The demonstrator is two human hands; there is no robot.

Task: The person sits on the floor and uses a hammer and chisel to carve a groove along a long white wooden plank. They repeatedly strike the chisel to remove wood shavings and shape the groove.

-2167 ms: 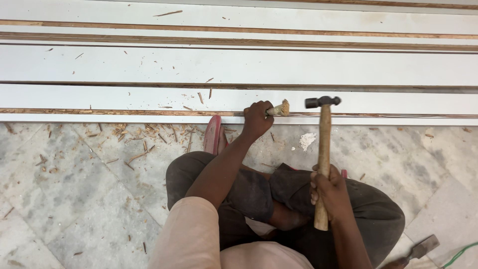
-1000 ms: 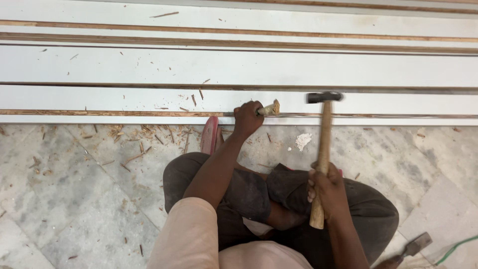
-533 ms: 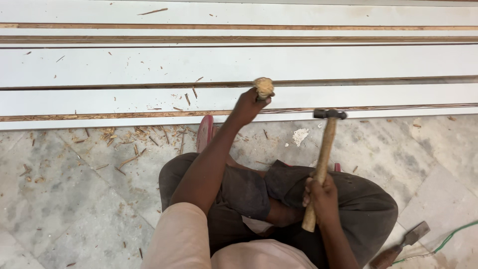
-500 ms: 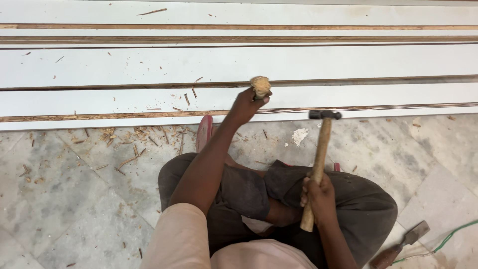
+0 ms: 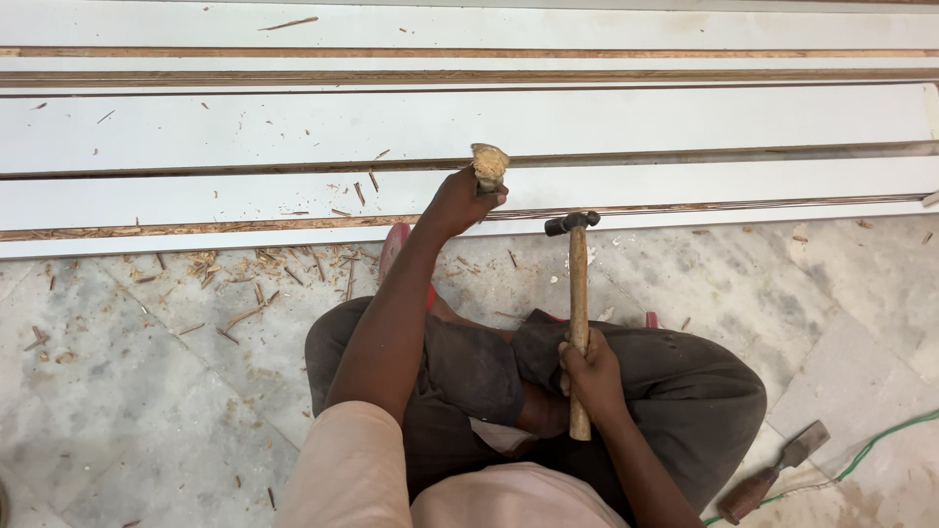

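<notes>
Hands have moved since the older pictures. The left hand (image 5: 455,202) is now higher up on the white boards (image 5: 245,127), with its fingers wrapped tight round a chisel (image 5: 488,164) with a worn wooden top. The frayed top sticks out above the fist, and the blade end is hidden under the hand, so I cannot tell just where it bites. It looks set near the brown edge strip (image 5: 196,227) that runs along the board. About 2 seconds ago this hand sat lower, close to the front edge of the nearest board, and the chisel lay more on its side.

The right hand (image 5: 590,376) grips the hammer (image 5: 577,313) low on its wooden handle, fingers closed all the way round. The metal head points up and stands just right of the chisel, near it but not touching. Earlier the hammer head was further to the right. I think this means the chisel has been set at a new spot, ready for a hit.

Wood chips (image 5: 254,274) lie on the marble floor (image 5: 117,411). 1 more chisel (image 5: 773,471) rests by a green cable (image 5: 880,440).
</notes>
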